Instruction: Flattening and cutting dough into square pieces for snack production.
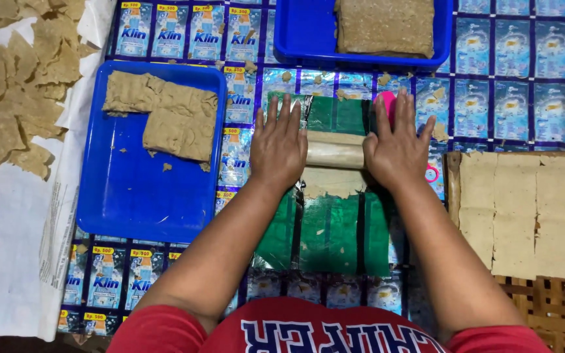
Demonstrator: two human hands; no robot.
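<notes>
Blue tray (132, 202), torn scraps (14, 85), cut squares (524, 209)

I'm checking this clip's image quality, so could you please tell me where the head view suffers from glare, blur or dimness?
Head view: glare streaks the shiny green sheet and the printed table cover; both hands, left hand and right hand, and the roller between them look slightly soft; the bottom left corner is dark; the blue tray is evenly lit.
</notes>
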